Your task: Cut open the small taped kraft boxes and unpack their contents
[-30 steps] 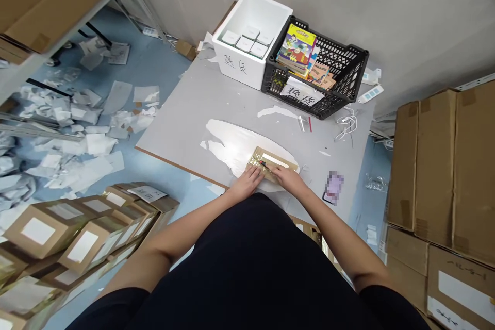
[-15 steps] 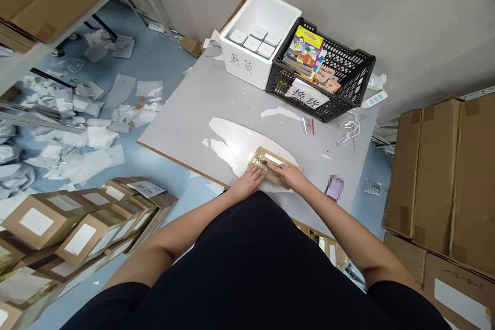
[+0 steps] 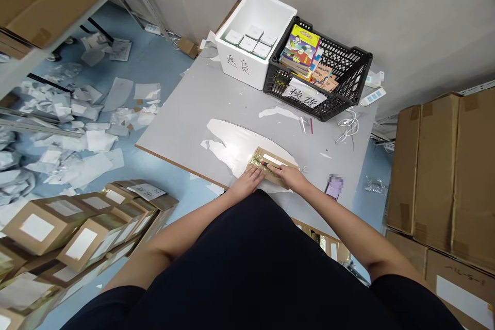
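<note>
A small cardboard box (image 3: pixel 279 159) with a white label and shiny tape lies near the table's front edge. My left hand (image 3: pixel 249 180) rests on its taped left end, fingers stretched out and flat. My right hand (image 3: pixel 291 175) is closed around a slim red-and-black utility knife (image 3: pixel 264 163), its tip pointing left over the tape. The blade is too small to make out. Beneath the box, a glossy white patch (image 3: pixel 240 139) with torn edges covers part of the grey table (image 3: pixel 178 118).
At the back stand a white foam box (image 3: pixel 247 75) holding several small boxes and a black crate (image 3: pixel 351 77) with books. A phone (image 3: pixel 333 185) lies right of my right forearm. Stacked cartons (image 3: pixel 433 165) flank the right side; labelled parcels (image 3: pixel 81 242) and paper scraps (image 3: pixel 96 136) occupy the left floor.
The knife's tip has shifted slightly left over the taped end, and more of the blade side shows. My left hand stays on the box. The whole view has moved slightly.
</note>
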`<control>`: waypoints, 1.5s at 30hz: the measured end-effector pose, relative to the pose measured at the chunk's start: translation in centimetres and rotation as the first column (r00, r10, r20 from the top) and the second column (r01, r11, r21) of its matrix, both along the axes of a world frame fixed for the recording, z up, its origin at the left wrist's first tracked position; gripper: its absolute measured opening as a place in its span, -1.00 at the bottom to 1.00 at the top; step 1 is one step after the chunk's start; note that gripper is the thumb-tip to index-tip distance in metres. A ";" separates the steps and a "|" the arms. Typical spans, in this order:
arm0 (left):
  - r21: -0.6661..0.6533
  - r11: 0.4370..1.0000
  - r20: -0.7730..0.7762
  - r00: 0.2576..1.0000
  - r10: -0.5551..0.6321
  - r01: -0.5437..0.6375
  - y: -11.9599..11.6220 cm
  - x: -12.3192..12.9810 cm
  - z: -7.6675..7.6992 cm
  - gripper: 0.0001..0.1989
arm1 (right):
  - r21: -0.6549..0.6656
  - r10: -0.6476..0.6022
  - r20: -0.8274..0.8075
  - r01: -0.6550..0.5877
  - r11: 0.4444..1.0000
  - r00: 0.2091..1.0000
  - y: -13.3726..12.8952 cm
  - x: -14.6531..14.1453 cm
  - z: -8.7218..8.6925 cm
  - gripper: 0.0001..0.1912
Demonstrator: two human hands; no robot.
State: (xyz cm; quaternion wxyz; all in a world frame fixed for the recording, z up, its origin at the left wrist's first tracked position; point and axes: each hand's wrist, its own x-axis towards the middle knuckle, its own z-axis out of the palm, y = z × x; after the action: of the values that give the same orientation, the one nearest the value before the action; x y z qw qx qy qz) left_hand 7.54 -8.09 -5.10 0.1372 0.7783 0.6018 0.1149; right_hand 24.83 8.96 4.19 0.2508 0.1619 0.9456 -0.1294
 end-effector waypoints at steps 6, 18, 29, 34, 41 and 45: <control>-0.014 1.000 0.026 1.000 0.000 0.000 0.1 -0.1 -0.1 -0.32 | 0.009 -0.026 0.045 0.026 1.000 0.999 0.4 1.9 1.0 -0.28; -0.035 0.999 -0.044 0.999 0.025 -0.027 0.2 0.1 2.7 -0.43 | 0.089 -0.072 0.217 0.054 0.995 0.973 0.7 8.8 3.5 -0.20; -0.059 0.998 -0.062 0.998 0.007 -0.011 0.2 0.3 2.8 -0.40 | 0.107 -0.166 0.224 0.145 0.984 0.960 0.0 10.3 5.9 -0.21; -0.058 0.998 -0.062 0.998 0.009 -0.013 0.3 0.4 3.2 -0.41 | 0.118 -0.183 0.244 0.158 0.980 0.952 -0.6 11.1 7.0 -0.16; -0.022 1.000 -0.085 0.996 0.000 -0.002 0.9 0.3 4.1 -0.51 | 0.055 -0.370 0.196 0.367 0.929 0.908 -1.3 15.5 6.0 -0.28; -0.053 0.998 -0.068 0.997 -0.023 0.020 1.9 -0.1 4.7 -0.62 | -0.305 -0.804 0.009 0.767 0.564 0.595 -2.6 18.9 2.7 -0.43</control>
State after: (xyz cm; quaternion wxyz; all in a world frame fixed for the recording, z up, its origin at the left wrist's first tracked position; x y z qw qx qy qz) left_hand 7.45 -6.20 -0.38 0.1380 0.7843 0.6006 0.0707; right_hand 43.71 6.37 6.89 0.1244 0.5205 0.7600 -0.3687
